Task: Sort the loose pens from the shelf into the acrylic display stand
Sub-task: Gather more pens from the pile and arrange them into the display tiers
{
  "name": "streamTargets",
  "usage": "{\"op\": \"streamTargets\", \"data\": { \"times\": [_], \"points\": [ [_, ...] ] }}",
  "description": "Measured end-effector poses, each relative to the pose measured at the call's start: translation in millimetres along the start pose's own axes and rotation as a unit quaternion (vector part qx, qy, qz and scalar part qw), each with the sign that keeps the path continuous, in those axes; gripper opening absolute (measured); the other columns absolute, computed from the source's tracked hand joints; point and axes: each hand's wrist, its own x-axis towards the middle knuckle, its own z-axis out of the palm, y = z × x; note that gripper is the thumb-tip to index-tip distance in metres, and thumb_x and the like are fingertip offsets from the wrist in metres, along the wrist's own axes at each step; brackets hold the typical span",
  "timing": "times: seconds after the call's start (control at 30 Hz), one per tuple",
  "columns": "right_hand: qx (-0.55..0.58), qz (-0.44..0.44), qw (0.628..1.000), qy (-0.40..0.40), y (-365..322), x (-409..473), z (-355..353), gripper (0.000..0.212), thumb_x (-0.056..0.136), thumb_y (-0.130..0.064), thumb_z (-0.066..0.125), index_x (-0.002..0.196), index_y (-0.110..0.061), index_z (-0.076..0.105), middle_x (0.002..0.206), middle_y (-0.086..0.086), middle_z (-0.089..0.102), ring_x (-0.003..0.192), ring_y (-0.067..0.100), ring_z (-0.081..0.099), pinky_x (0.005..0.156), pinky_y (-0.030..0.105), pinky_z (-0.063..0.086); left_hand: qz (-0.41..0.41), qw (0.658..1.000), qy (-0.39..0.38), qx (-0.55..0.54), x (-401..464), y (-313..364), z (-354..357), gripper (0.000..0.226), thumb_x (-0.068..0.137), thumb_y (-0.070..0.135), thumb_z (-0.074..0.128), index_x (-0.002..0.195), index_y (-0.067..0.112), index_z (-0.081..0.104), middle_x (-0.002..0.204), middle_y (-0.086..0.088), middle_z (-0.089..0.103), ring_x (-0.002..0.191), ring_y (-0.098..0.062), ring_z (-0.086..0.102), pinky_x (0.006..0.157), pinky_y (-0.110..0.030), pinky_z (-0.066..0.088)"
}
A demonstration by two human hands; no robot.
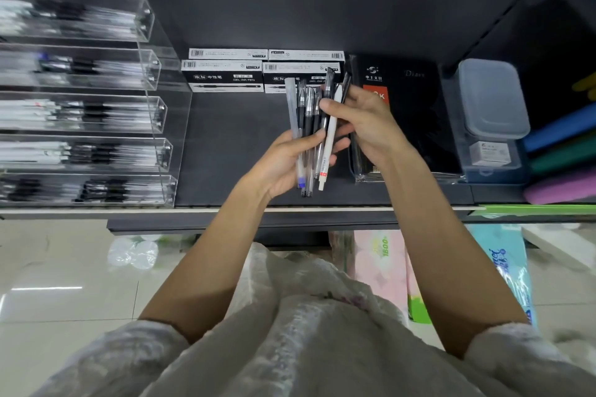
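Above the dark shelf (225, 145), my left hand (287, 161) grips a bunch of several pens (306, 126), clear and black ones with their tips pointing up and away. A white pen (329, 145) lies at the right of the bunch. My right hand (364, 122) pinches the upper ends of the white pen and a dark pen beside it, thumb in front. The clear acrylic display stand (154, 113) sits at the left of the shelf, its tiered trays filled with pens, blurred in this view.
White and black gel pen boxes (225, 74) stand at the back of the shelf. A black wrapped notebook (409, 113) lies right of my hands, then a lidded plastic box (490, 100) and coloured tubes (561, 155). Tissue packs (380, 261) sit on the floor below.
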Motion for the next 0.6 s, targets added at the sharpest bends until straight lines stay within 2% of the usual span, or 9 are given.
{"op": "streamTargets", "data": {
  "times": [0.17,0.3,0.43,0.53,0.6],
  "points": [
    [0.018,-0.015,1.0,0.001,1,-3,3,0.019,0.088,-0.011,0.063,0.107,-0.013,0.062,0.088,-0.003,0.07,0.081,0.016,0.067,0.072,0.036,0.054,0.01,1.0,-0.011,0.006,1,-3,-4,0.024,0.094,0.005,0.046,0.116,0.004,0.057,0.111,-0.014,0.068,0.104,-0.029,0.066,0.07,-0.029,0.056],
    [0.007,-0.036,0.999,0.038,2,-9,9,0.018,0.087,-0.011,0.065,0.105,-0.011,0.061,0.093,0.003,0.069,0.083,0.019,0.066,0.074,0.04,0.055,0.025,0.998,0.022,0.056,-4,-4,1,0.02,0.097,0.007,0.044,0.11,0.004,0.059,0.102,-0.007,0.072,0.088,-0.019,0.07,0.066,-0.025,0.056],
    [-0.004,-0.057,0.998,0.03,8,-12,24,0.019,0.087,-0.016,0.066,0.105,-0.015,0.062,0.09,0.001,0.068,0.077,0.011,0.064,0.057,0.024,0.053,0.052,0.991,0.077,0.095,-19,-5,-5,0.019,0.097,0.01,0.046,0.111,0.006,0.059,0.1,-0.006,0.069,0.072,-0.012,0.063,0.063,-0.023,0.053],
    [-0.047,-0.066,0.997,-0.001,14,-14,45,0.035,0.086,-0.027,0.067,0.119,-0.029,0.055,0.098,-0.004,0.065,0.084,0.008,0.062,0.067,0.025,0.054,0.09,0.982,0.116,0.12,-41,-6,-15,0.017,0.097,0.011,0.047,0.106,0.009,0.061,0.091,0.001,0.07,0.071,-0.011,0.061,0.066,-0.024,0.053],
    [-0.103,-0.078,0.992,0.013,17,-21,63,0.049,0.082,-0.034,0.07,0.124,-0.025,0.048,0.102,-0.008,0.058,0.087,0.006,0.06,0.075,0.022,0.051,0.127,0.977,0.148,0.085,-57,-2,-22,0.016,0.098,0.013,0.047,0.103,0.01,0.062,0.08,0.003,0.068,0.07,-0.009,0.061,0.066,-0.023,0.053]
  ]
}}
